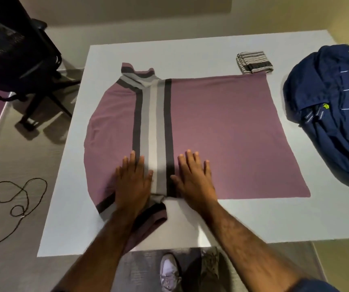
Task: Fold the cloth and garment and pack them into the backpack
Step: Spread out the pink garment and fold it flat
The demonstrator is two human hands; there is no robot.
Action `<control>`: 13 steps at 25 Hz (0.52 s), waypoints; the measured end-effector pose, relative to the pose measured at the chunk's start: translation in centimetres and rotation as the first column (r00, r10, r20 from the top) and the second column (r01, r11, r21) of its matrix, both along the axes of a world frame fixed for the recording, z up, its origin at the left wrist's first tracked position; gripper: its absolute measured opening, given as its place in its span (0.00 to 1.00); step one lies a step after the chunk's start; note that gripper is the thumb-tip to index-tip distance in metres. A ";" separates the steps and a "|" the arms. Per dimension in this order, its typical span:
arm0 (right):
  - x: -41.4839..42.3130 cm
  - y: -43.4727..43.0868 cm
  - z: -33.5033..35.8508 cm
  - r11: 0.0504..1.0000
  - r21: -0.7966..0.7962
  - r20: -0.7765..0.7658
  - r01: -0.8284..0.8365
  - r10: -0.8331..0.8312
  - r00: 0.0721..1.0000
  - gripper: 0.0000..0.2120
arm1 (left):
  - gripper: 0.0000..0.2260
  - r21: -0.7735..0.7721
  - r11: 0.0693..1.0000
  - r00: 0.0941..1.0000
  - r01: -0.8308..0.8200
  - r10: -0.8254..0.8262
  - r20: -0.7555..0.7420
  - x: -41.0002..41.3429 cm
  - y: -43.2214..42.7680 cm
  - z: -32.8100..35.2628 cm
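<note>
your left hand (132,182) and right hand (194,180) lay flat-fingered on the striped t-shirt (222,133) at six o'clock; smoothing needed even outward pressure.

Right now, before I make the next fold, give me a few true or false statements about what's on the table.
1. The left hand and the right hand lie flat on the shirt. True.
2. The striped cloth is inside the backpack. False: it lies folded on the table.
3. The backpack sits on the table's right side. True.
4. The shirt is rolled into a ball. False: it is spread out on the table.
</note>
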State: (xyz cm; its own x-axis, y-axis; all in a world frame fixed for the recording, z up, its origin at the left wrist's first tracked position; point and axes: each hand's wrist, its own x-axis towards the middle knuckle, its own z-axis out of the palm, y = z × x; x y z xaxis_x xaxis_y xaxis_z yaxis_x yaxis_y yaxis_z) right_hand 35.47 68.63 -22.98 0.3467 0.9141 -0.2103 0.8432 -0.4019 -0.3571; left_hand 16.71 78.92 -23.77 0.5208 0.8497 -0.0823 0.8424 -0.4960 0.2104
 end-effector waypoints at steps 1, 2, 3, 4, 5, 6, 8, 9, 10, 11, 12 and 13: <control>-0.9 0.8 -0.2 1.000 -0.013 -0.008 -0.026 0.026 1.000 0.34 | 0.29 -0.004 1.000 0.998 0.029 -0.030 -0.047 0.0 0.7 -0.5; -1.1 1.1 -0.6 0.998 -0.043 0.013 -0.046 0.047 0.999 0.35 | 0.30 0.001 0.999 0.996 0.044 -0.044 -0.073 -0.6 1.1 -1.1; -0.7 1.0 -1.0 0.996 -0.078 0.051 -0.053 0.057 0.997 0.35 | 0.30 0.010 0.999 0.996 0.044 -0.043 -0.074 -1.6 1.2 -1.6; 0.3 0.5 -1.4 0.994 -0.100 0.094 -0.036 0.045 0.995 0.36 | 0.30 0.019 0.999 0.998 0.030 -0.029 -0.054 -2.7 1.3 -2.0; 1.7 -0.2 -1.7 0.995 -0.100 0.134 0.009 0.005 0.991 0.37 | 0.31 0.019 1.000 0.999 0.015 -0.014 -0.029 -3.8 1.3 -2.3; 3.5 -1.2 -2.1 0.993 -0.089 0.168 0.077 -0.061 0.984 0.37 | 0.31 0.013 1.000 1.000 0.000 0.000 -0.009 -4.6 1.2 -2.5; 7.3 -3.4 -2.3 0.964 -0.075 0.206 0.253 -0.234 0.950 0.38 | 0.31 0.024 1.000 1.000 -0.015 0.015 0.006 -5.4 1.4 -2.7; 9.1 -4.8 -2.3 0.941 -0.068 0.218 0.332 -0.311 0.925 0.38 | 0.31 0.035 0.999 1.000 -0.015 0.015 0.000 -5.5 1.5 -2.7; 10.8 -6.1 -2.2 0.917 -0.068 0.231 0.392 -0.368 0.901 0.38 | 0.31 0.040 0.999 1.000 -0.010 0.011 -0.012 -5.6 1.6 -2.8; 12.1 -7.3 -2.2 0.896 -0.076 0.231 0.437 -0.410 0.882 0.39 | 0.32 0.042 0.999 1.000 -0.003 0.004 -0.026 -5.6 1.6 -3.0; 13.2 -8.1 -2.1 0.880 -0.082 0.230 0.468 -0.440 0.868 0.39 | 0.32 0.044 0.999 0.999 0.002 0.000 -0.033 -5.7 1.6 -3.2; 14.2 -8.7 -2.0 0.869 -0.080 0.233 0.489 -0.461 0.857 0.39 | 0.32 0.047 0.999 0.999 0.004 -0.002 -0.036 -5.8 1.6 -3.3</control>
State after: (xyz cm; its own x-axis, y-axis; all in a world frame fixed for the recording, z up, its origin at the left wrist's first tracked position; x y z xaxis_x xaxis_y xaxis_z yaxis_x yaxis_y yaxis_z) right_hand 49.65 59.97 -24.97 0.7786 0.5961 -0.1963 0.5848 -0.8026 -0.1177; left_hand 10.94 80.49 -27.06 0.5208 0.8515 -0.0607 0.8475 -0.5073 0.1563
